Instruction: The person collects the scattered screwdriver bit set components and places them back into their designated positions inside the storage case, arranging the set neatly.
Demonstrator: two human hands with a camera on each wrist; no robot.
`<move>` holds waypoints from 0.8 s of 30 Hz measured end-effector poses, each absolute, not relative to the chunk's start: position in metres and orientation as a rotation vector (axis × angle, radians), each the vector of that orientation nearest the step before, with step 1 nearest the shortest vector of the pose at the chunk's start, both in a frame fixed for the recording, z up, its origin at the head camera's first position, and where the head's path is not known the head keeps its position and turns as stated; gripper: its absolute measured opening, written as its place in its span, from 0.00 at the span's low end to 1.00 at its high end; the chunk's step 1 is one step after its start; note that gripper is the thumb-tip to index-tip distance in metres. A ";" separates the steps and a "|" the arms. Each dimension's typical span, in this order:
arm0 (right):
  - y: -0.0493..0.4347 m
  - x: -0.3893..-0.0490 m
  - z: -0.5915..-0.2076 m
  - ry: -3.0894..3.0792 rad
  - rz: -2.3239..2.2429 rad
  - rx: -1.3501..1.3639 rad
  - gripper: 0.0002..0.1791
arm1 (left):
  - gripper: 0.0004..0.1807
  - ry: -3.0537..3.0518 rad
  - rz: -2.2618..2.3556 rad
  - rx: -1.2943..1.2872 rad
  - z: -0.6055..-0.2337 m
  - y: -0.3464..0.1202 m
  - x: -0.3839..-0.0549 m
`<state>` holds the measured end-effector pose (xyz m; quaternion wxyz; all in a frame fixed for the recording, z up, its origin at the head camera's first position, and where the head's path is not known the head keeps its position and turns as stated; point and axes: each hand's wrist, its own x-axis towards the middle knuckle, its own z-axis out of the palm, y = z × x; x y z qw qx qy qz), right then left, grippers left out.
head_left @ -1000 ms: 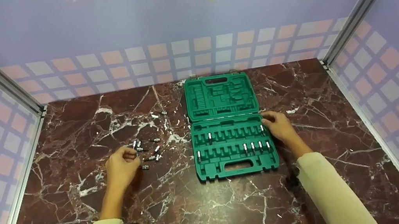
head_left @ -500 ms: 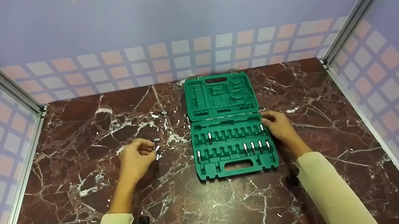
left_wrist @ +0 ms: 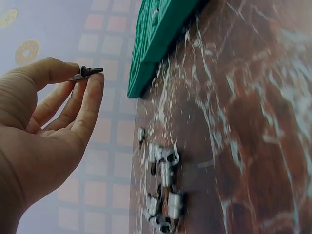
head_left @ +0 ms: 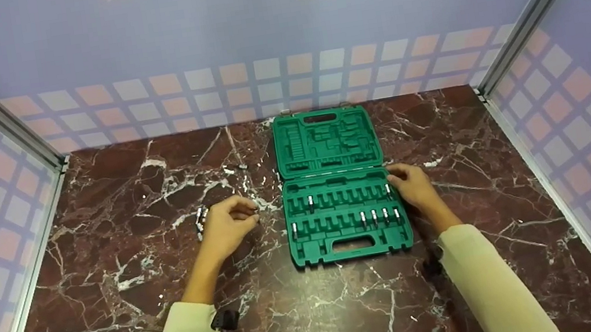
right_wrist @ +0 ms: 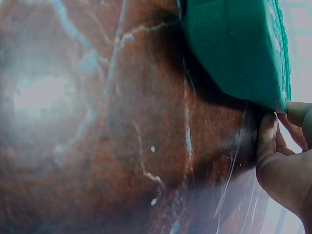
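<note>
One held bit: a small silver-and-black metal bit (left_wrist: 87,72), raised above the bench, left of the open green plastic case (head_left: 346,209).
Left grip: the left hand (head_left: 231,222) grasps that bit between thumb and fingertips.
Right grip: the right hand (head_left: 415,190) has its fingertips touching the case's right edge, by the hinge; whether they pinch it, I cannot tell.
Case: flat, its moulded lid half on the far side.
Seated bits: seven silver-and-black bits (head_left: 375,218), two in the far row, five in the near row.
Loose bits: a cluster of silver-and-black metal bits (left_wrist: 166,174) on the bench, left of the left hand, partly hidden by it in the head view.
Bench: dark red-brown, marbled with white veins (head_left: 318,315).
Far wall: lilac, with pink and white squares (head_left: 228,29).
</note>
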<state>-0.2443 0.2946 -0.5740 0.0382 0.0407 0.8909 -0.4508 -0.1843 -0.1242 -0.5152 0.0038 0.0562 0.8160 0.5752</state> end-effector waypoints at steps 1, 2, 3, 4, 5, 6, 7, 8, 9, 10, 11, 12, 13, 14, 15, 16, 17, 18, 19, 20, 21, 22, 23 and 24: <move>0.295 -0.244 -0.574 2.731 -1.382 0.129 0.18 | 0.10 2.547 1.806 0.185 -0.515 -0.122 -0.185; 0.295 -0.244 -0.574 2.730 -1.382 0.132 0.18 | 0.10 2.538 1.807 0.195 -0.515 -0.119 -0.186; 0.295 -0.244 -0.574 2.731 -1.380 0.134 0.18 | 0.10 2.532 1.804 0.204 -0.514 -0.116 -0.186; 0.295 -0.244 -0.574 2.731 -1.379 0.136 0.18 | 0.10 2.525 1.800 0.213 -0.514 -0.113 -0.187; 0.295 -0.244 -0.575 2.731 -1.380 0.138 0.18 | 0.10 2.519 1.795 0.224 -0.514 -0.110 -0.187; 0.295 -0.244 -0.575 2.731 -1.381 0.137 0.18 | 0.11 2.510 1.788 0.234 -0.513 -0.107 -0.187; 0.295 -0.244 -0.575 2.730 -1.381 0.137 0.18 | 0.11 2.510 1.775 0.243 -0.513 -0.104 -0.188; 0.296 -0.244 -0.575 2.728 -1.382 0.138 0.18 | 0.11 2.499 1.770 0.251 -0.512 -0.100 -0.188; 0.296 -0.244 -0.575 2.725 -1.380 0.133 0.19 | 0.11 2.494 1.762 0.256 -0.512 -0.097 -0.188; 0.296 -0.244 -0.575 2.721 -1.380 0.129 0.19 | 0.11 2.488 1.760 0.264 -0.512 -0.093 -0.189; 0.297 -0.244 -0.575 2.716 -1.383 0.127 0.19 | 0.11 2.480 1.758 0.272 -0.512 -0.090 -0.189; 0.297 -0.244 -0.575 2.711 -1.385 0.125 0.19 | 0.12 2.471 1.754 0.279 -0.512 -0.086 -0.189; 0.297 -0.243 -0.575 2.710 -1.383 0.119 0.19 | 0.11 2.474 1.745 0.288 -0.512 -0.082 -0.189; 0.297 -0.243 -0.575 2.708 -1.383 0.117 0.19 | 0.11 2.462 1.746 0.304 -0.511 -0.078 -0.190; 0.297 -0.243 -0.575 2.707 -1.384 0.115 0.19 | 0.11 2.462 1.738 0.321 -0.511 -0.074 -0.190; 0.297 -0.243 -0.575 2.707 -1.387 0.119 0.19 | 0.11 2.460 1.730 0.341 -0.512 -0.071 -0.190; 0.297 -0.243 -0.575 2.713 -1.383 0.116 0.19 | 0.11 2.452 1.722 0.359 -0.511 -0.067 -0.190; 0.297 -0.243 -0.575 2.717 -1.378 0.117 0.19 | 0.11 2.448 1.711 0.376 -0.511 -0.063 -0.190; 0.297 -0.243 -0.575 2.721 -1.373 0.115 0.19 | 0.10 2.446 1.702 0.394 -0.511 -0.060 -0.190; 0.297 -0.243 -0.575 2.721 -1.373 0.119 0.19 | 0.10 2.439 1.696 0.405 -0.511 -0.056 -0.190; 0.297 -0.244 -0.575 2.723 -1.370 0.116 0.19 | 0.09 2.440 1.686 0.412 -0.511 -0.053 -0.190; 0.297 -0.244 -0.574 2.725 -1.366 0.115 0.19 | 0.09 2.438 1.683 0.424 -0.511 -0.050 -0.190; 0.297 -0.244 -0.574 2.728 -1.363 0.115 0.19 | 0.09 2.434 1.682 0.430 -0.510 -0.047 -0.191; 0.297 -0.244 -0.574 2.724 -1.368 0.120 0.19 | 0.09 2.436 1.675 0.433 -0.510 -0.044 -0.191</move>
